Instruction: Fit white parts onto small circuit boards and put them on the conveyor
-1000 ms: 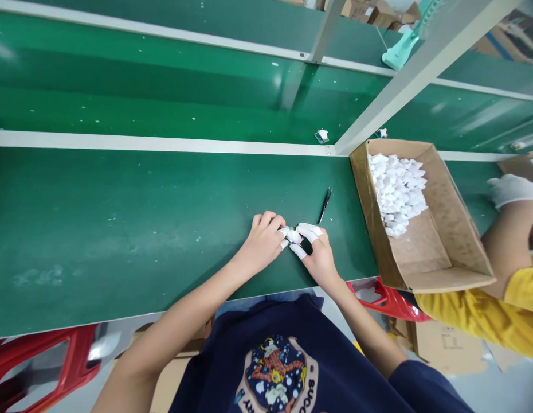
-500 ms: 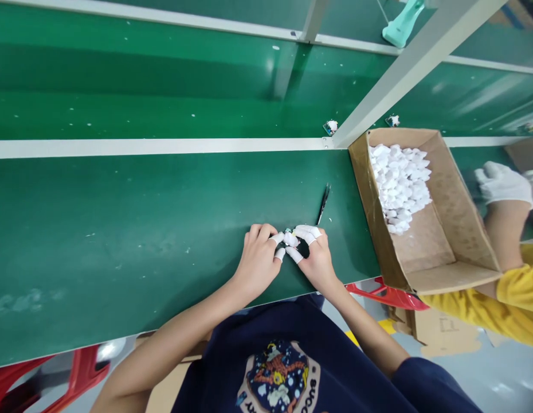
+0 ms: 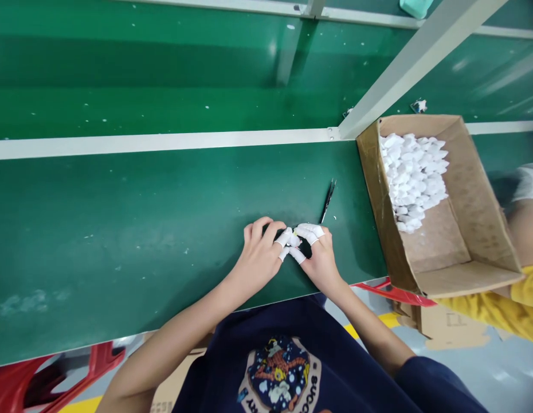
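Observation:
My left hand (image 3: 261, 252) and my right hand (image 3: 317, 256) meet over the green bench (image 3: 120, 218) near its front edge. White finger cots cover several fingertips of both hands. Together they pinch a small white piece (image 3: 293, 240) with a dark part beside it; I cannot make out what it is. Both hands have their fingers curled shut around it. Black tweezers (image 3: 327, 201) lie on the bench just beyond my right hand.
An open cardboard box (image 3: 459, 229) holding several small white pieces (image 3: 415, 175) stands at the right. A co-worker's arm and yellow sleeve (image 3: 520, 310) show at the far right. A grey frame post (image 3: 404, 63) slants over the bench. Red stools (image 3: 391, 293) stand below.
My hands stayed together on the small piece, with the fingers shifting slightly. The view tilted, so the box sits a little farther right. The co-worker's gloved hand has slid toward the frame edge.

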Tool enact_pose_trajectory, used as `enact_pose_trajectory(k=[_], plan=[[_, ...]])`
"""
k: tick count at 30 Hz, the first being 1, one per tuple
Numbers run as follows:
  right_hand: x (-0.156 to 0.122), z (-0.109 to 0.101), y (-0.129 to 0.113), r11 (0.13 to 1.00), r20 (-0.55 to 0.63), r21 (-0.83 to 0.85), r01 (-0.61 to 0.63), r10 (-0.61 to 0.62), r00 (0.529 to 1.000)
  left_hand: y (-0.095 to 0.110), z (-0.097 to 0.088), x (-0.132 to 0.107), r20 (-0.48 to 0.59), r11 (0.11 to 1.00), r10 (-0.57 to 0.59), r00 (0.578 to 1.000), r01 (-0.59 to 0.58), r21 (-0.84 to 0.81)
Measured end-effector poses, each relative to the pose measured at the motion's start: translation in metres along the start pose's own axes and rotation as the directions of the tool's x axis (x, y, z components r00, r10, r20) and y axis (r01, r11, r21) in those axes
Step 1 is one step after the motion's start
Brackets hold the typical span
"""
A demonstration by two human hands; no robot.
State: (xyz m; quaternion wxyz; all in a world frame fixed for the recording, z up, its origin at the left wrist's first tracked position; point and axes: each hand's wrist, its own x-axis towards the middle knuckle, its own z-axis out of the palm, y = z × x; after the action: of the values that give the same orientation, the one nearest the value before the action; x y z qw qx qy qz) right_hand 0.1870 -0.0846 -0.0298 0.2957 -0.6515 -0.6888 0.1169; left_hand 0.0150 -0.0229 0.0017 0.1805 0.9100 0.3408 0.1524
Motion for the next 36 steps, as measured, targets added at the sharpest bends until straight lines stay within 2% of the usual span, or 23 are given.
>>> enact_pose_trajectory(k=[2, 7, 11, 14, 18, 22, 26, 31, 36], plan=[[0.001, -0.001, 0.000, 1.000, 0.007, -0.002, 0.002, -0.002, 1.000, 0.000, 0.001, 0.000, 0.013, 0.998, 0.040, 0.999, -0.041, 0.040], [0.002, -0.002, -0.001, 1.000, 0.008, 0.007, 0.002, -0.003, 1.000, -0.001, -0.002, 0.000, -0.035, 0.996, 0.014, 0.999, -0.011, 0.087], [0.001, -0.002, 0.000, 1.000, -0.004, -0.003, 0.020, -0.020, 1.000, 0.002, -0.005, 0.001, 0.063, 0.982, 0.118, 0.991, -0.126, 0.143], [0.001, -0.001, 0.000, 1.000, -0.005, -0.005, 0.027, -0.027, 1.000, 0.003, -0.005, 0.001, 0.087, 0.979, 0.117, 0.989, -0.130, 0.159], [0.001, -0.001, 0.001, 1.000, -0.014, -0.001, 0.021, -0.021, 1.000, 0.000, -0.005, 0.001, 0.028, 0.986, 0.118, 0.993, -0.120, 0.114], [-0.001, 0.000, 0.002, 1.000, -0.021, 0.002, 0.010, -0.010, 1.000, -0.003, -0.005, 0.002, 0.061, 0.987, 0.123, 0.990, -0.129, 0.095], [-0.001, 0.000, 0.003, 1.000, -0.029, 0.016, 0.026, -0.025, 0.999, -0.006, -0.005, 0.004, 0.019, 0.997, 0.073, 0.997, -0.073, -0.004], [-0.001, 0.001, 0.003, 0.999, -0.026, 0.037, 0.009, -0.008, 1.000, -0.009, -0.005, 0.006, 0.052, 0.994, 0.093, 0.994, -0.090, -0.054], [-0.001, -0.003, 0.004, 0.999, 0.017, 0.034, 0.031, -0.032, 0.999, -0.013, -0.002, 0.006, 0.071, 0.990, -0.005, 0.997, 0.015, -0.137]])
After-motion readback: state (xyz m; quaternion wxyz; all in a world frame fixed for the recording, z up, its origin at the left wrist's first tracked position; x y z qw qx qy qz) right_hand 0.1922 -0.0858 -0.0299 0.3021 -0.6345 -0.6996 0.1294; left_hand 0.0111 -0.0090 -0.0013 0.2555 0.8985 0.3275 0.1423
